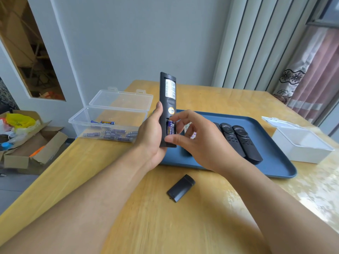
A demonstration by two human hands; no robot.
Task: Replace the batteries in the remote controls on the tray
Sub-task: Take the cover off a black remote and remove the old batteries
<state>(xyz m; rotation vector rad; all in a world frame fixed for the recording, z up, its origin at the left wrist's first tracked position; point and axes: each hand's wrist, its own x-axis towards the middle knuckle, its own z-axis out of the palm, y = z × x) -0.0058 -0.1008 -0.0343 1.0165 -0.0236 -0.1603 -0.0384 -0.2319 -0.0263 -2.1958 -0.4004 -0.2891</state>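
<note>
Black remote [167,99] in left hand [152,136]

Home: floral curtain [300,74], wooden table [211,99].

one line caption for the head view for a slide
Left hand holds a black remote control upright while right hand fingers its purple battery.

Above the flat dark-blue plastic tray [271,158] on the pale yellow wooden table [211,226] stands a long black plastic remote [167,99] with a white label and purple-and-blue batteries [170,128], black remotes [238,142] on it, a black cover [180,187] before it.
</note>
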